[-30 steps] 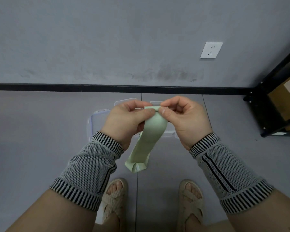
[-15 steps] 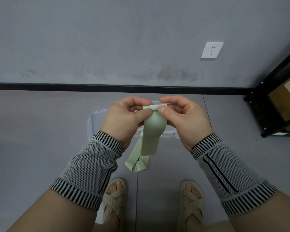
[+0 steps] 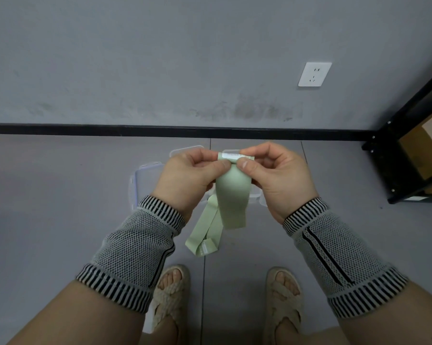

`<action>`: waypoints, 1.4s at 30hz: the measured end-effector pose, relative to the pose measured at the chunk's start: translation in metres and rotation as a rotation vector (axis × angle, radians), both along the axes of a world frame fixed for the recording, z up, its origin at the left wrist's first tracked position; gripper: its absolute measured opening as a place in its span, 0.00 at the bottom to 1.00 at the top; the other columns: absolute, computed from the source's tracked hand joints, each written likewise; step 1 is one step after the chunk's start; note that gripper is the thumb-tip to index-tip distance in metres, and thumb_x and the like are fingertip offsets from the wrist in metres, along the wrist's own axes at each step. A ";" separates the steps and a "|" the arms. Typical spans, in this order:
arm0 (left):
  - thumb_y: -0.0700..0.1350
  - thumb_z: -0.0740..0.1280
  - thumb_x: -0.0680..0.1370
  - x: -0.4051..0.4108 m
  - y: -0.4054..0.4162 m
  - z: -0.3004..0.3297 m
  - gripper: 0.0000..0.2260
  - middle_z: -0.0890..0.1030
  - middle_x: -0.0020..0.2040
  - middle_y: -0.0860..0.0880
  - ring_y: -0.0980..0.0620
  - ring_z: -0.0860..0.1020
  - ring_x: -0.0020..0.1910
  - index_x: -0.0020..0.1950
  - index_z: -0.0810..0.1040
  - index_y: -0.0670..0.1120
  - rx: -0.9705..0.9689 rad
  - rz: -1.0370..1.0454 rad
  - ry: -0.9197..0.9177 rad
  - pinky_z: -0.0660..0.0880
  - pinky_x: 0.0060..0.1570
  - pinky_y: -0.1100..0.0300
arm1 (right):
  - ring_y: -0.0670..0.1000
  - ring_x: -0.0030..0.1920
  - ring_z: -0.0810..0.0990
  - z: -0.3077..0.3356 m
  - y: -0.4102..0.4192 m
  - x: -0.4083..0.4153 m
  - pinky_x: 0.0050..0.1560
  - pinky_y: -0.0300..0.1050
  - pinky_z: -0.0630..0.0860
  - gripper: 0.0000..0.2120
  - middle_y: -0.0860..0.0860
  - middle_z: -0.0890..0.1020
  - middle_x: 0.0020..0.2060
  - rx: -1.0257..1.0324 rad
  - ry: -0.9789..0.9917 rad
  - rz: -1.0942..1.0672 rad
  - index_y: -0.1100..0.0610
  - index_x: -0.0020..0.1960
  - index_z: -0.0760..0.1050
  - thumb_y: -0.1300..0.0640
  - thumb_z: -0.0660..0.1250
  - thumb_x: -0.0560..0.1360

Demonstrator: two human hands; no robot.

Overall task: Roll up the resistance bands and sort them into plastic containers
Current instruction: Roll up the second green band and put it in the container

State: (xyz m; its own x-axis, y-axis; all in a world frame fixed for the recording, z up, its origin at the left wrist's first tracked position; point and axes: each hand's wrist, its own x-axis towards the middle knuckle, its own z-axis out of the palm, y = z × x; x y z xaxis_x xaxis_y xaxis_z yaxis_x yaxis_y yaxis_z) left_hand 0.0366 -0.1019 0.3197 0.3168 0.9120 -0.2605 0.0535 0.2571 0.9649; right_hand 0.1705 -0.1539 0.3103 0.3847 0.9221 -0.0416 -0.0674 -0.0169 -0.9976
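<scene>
A pale green resistance band (image 3: 231,195) hangs between my hands above the floor, its top end turned into a small roll with a white label showing. My left hand (image 3: 187,178) pinches the left side of that roll with thumb and fingers. My right hand (image 3: 277,175) pinches the right side. The band's loose lower end dangles folded near my feet. Clear plastic containers (image 3: 145,178) lie on the grey floor behind my hands, largely hidden by them.
A grey wall with a black skirting strip (image 3: 160,128) and a white socket (image 3: 314,74) rises ahead. A black metal shelf (image 3: 394,155) holding a cardboard box (image 3: 426,143) stands at the right. My sandalled feet (image 3: 170,297) are below.
The hanging part of the band has grown shorter and its lower end has lifted as the top end is wound into a roll. A white label now shows on the roll.
</scene>
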 end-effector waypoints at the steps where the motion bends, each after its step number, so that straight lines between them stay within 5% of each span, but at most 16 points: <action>1: 0.38 0.70 0.74 -0.001 0.000 0.000 0.02 0.81 0.41 0.41 0.45 0.77 0.42 0.45 0.80 0.42 0.010 0.009 -0.005 0.74 0.49 0.50 | 0.57 0.40 0.81 -0.001 0.000 -0.001 0.49 0.59 0.80 0.09 0.62 0.82 0.39 0.004 -0.017 -0.008 0.55 0.40 0.79 0.68 0.71 0.70; 10: 0.39 0.66 0.77 -0.011 0.006 -0.003 0.08 0.83 0.49 0.49 0.55 0.81 0.49 0.52 0.81 0.49 0.313 -0.091 0.222 0.76 0.53 0.63 | 0.48 0.34 0.79 0.000 0.000 -0.001 0.40 0.44 0.78 0.07 0.54 0.82 0.33 -0.120 0.006 0.117 0.56 0.37 0.79 0.65 0.71 0.72; 16: 0.39 0.67 0.76 -0.010 0.005 -0.008 0.09 0.80 0.35 0.55 0.64 0.75 0.32 0.51 0.74 0.52 0.388 -0.186 0.294 0.71 0.38 0.71 | 0.48 0.34 0.78 -0.002 -0.002 0.004 0.39 0.41 0.77 0.02 0.55 0.82 0.35 -0.261 -0.023 0.211 0.58 0.41 0.81 0.63 0.72 0.71; 22: 0.54 0.66 0.75 -0.015 0.006 -0.014 0.06 0.77 0.28 0.55 0.61 0.72 0.29 0.44 0.73 0.53 0.409 -0.218 0.538 0.68 0.33 0.63 | 0.49 0.33 0.74 -0.003 -0.001 0.000 0.35 0.38 0.74 0.04 0.56 0.78 0.33 -0.226 0.135 0.136 0.61 0.41 0.79 0.66 0.68 0.73; 26: 0.49 0.69 0.74 -0.018 0.009 -0.012 0.04 0.78 0.34 0.56 0.58 0.76 0.34 0.41 0.74 0.52 0.448 -0.209 0.471 0.74 0.39 0.58 | 0.48 0.31 0.73 0.001 -0.001 -0.001 0.31 0.36 0.73 0.06 0.54 0.78 0.31 -0.217 0.287 0.066 0.61 0.39 0.77 0.67 0.66 0.74; 31: 0.49 0.71 0.71 -0.014 0.007 -0.004 0.06 0.79 0.38 0.55 0.56 0.78 0.38 0.40 0.74 0.56 0.562 -0.133 0.496 0.75 0.39 0.59 | 0.48 0.33 0.76 0.002 -0.001 -0.007 0.32 0.38 0.72 0.05 0.53 0.79 0.34 -0.215 0.246 0.029 0.58 0.39 0.77 0.65 0.68 0.73; 35: 0.61 0.73 0.61 -0.010 0.003 -0.003 0.20 0.76 0.42 0.58 0.59 0.75 0.41 0.47 0.73 0.55 0.701 -0.146 0.595 0.72 0.40 0.61 | 0.48 0.35 0.77 0.000 -0.002 -0.011 0.35 0.40 0.72 0.06 0.52 0.79 0.34 -0.210 0.195 0.000 0.56 0.38 0.76 0.64 0.69 0.73; 38: 0.61 0.74 0.61 -0.009 0.000 -0.003 0.29 0.76 0.48 0.59 0.60 0.74 0.45 0.58 0.73 0.54 0.770 -0.203 0.673 0.72 0.47 0.61 | 0.47 0.33 0.75 -0.002 -0.003 -0.014 0.36 0.40 0.71 0.07 0.51 0.78 0.32 -0.226 0.192 -0.015 0.56 0.37 0.76 0.64 0.70 0.72; 42: 0.57 0.76 0.64 -0.009 -0.001 -0.005 0.25 0.80 0.52 0.56 0.56 0.77 0.49 0.58 0.76 0.52 0.851 -0.205 0.681 0.76 0.50 0.55 | 0.46 0.32 0.75 -0.002 -0.003 -0.014 0.35 0.39 0.70 0.08 0.50 0.78 0.32 -0.247 0.183 -0.018 0.55 0.36 0.75 0.64 0.70 0.72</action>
